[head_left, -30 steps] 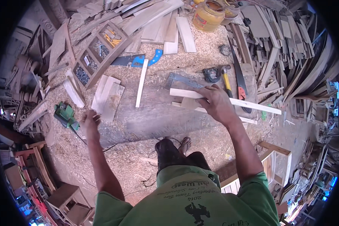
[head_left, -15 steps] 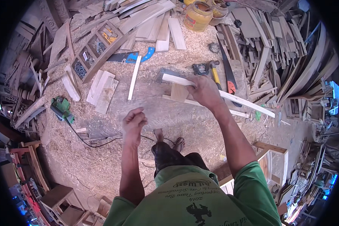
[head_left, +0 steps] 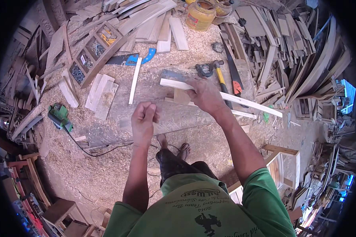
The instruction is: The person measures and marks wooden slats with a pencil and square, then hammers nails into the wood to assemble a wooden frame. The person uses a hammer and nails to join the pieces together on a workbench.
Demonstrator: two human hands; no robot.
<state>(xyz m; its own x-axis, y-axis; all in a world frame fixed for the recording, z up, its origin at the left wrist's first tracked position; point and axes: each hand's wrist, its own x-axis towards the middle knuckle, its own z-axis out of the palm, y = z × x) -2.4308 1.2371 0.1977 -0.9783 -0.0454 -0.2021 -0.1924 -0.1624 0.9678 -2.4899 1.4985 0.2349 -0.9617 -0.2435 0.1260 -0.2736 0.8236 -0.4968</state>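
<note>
My right hand (head_left: 205, 96) is closed around a long pale wooden strip (head_left: 259, 107), held over the bench at a slant. Beneath it lie a second thin strip (head_left: 243, 114) and a small flat wood block (head_left: 181, 96). A grey flat metal piece (head_left: 171, 74) shows behind the held strip's left end. My left hand (head_left: 144, 118) hovers above the bench's near side, thumb pressed to curled fingers; whatever they may hold is hidden. Beyond that hand, another narrow strip (head_left: 135, 81) lies alone on the wooden bench (head_left: 118, 126).
A hammer (head_left: 220, 77), a black-bladed handsaw (head_left: 236, 86) and a blue-handled saw (head_left: 136, 59) lie farther back. At left are a compartmented nail box (head_left: 95, 55) and a corded green power tool (head_left: 59, 116). Yellow jars (head_left: 200, 16) stand behind; a wooden frame (head_left: 283, 166) stands right.
My left hand has moved forward and to the right, and its fingers have curled in more tightly. My right hand keeps its grip on the strip. The whole view has shifted slightly.
</note>
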